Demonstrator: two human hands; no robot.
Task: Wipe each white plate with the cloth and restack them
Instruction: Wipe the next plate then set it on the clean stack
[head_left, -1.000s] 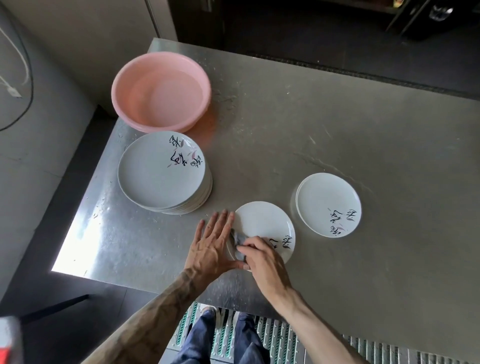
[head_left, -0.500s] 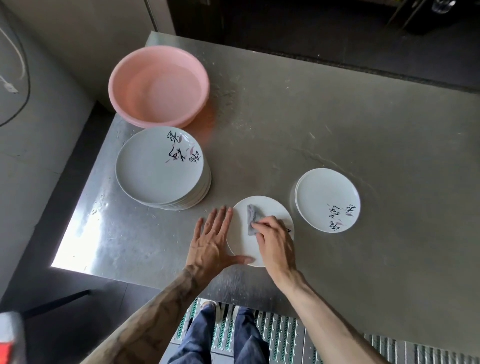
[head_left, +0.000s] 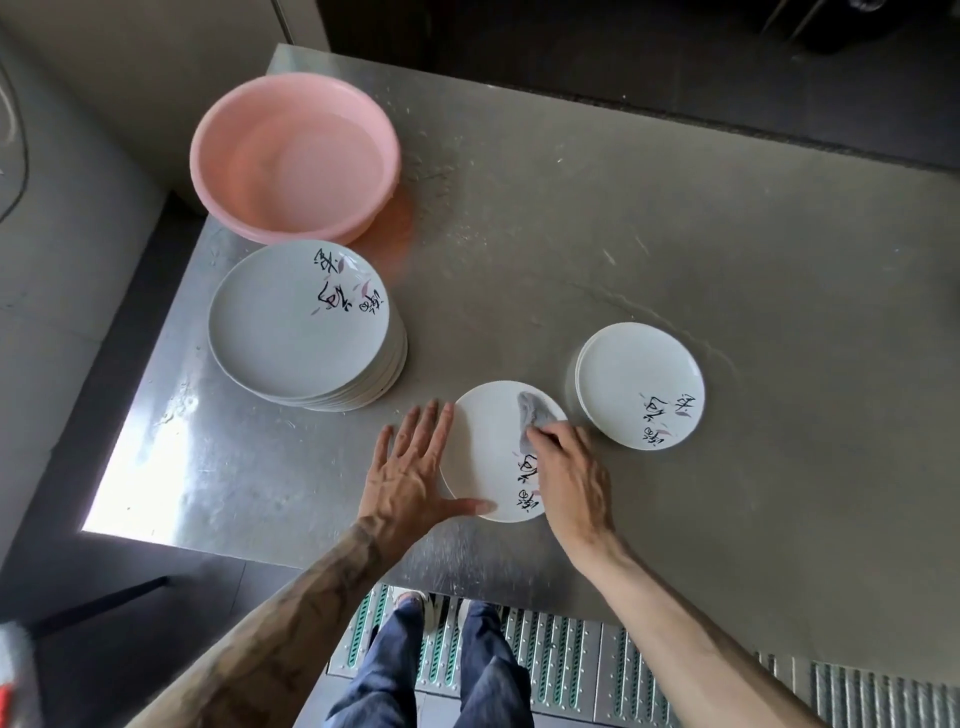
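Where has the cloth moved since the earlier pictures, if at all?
Yes. The cloth has moved across the plate, from its near left edge to its far right edge, toward the right stack.

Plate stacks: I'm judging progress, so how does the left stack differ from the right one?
The left stack is tall, many plates deep; the right stack is low, seemingly two plates. The left stack sits beside the pink basin; the right stack stands well away from it. Both are white with the same black-and-pink print.
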